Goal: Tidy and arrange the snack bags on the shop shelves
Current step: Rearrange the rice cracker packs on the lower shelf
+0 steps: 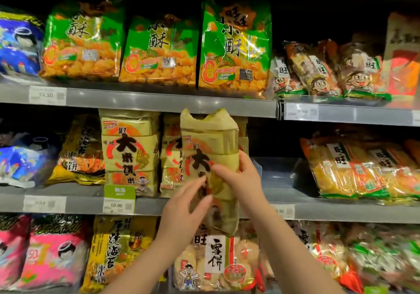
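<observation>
A tall pale-yellow cracker bag [210, 139] with a red ring and black characters is held upright in front of the middle shelf [204, 205]. My right hand [241, 178] grips its right side, thumb across the front. My left hand [184, 209] lies against its lower left front, fingers spread and blurred. Two matching yellow bags [130, 150] [171, 157] stand on the middle shelf just left of it.
Green-and-orange puff bags [234, 50] line the top shelf, with small cartoon packs [322, 71] to their right. An empty gap [272, 171] lies right of the held bag, then orange cracker bags [354, 168]. The bottom shelf holds a white rice-cracker bag [216, 264] and pink bags [50, 252].
</observation>
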